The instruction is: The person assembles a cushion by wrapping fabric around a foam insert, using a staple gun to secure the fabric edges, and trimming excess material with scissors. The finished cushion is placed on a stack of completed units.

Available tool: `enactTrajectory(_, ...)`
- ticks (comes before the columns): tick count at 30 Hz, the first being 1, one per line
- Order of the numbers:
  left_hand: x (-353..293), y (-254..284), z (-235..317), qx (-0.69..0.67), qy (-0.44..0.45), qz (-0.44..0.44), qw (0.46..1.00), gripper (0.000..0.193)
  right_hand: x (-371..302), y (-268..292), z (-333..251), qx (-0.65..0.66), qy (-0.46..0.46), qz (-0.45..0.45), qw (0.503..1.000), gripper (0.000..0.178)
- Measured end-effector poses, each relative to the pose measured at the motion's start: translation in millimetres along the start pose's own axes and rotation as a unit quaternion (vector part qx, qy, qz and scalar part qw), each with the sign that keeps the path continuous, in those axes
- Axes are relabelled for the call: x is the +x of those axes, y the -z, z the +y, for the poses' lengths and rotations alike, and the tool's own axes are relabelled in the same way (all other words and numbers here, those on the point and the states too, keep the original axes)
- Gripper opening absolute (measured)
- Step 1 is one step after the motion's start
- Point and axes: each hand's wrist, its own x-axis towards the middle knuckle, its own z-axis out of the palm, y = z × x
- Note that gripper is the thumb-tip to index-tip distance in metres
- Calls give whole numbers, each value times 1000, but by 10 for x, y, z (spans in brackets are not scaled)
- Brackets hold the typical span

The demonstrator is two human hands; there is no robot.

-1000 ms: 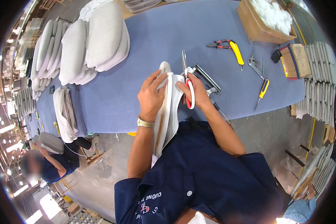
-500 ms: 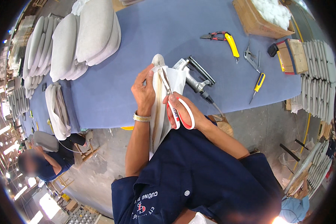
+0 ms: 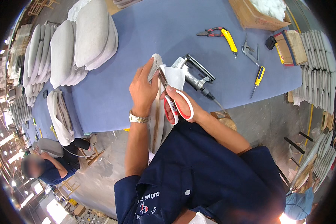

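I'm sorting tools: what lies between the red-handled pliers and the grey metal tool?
A yellow utility knife lies there, as the head view shows.

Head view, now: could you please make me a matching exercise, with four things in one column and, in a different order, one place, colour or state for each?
1. scissors
2. metal air tool
3. screwdriver
4. cardboard box

A. has a yellow handle
B. contains white fluffy filling
C. held in the right hand
D. lies on the blue table, joined to a hose

Pairs: 1-C, 2-D, 3-A, 4-B
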Motion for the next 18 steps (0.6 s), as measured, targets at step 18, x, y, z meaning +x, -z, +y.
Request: enactTrajectory(18, -90, -224, -171, -48, -29, 54, 997, 10, 4, -66, -52, -41, 41, 37, 998, 57)
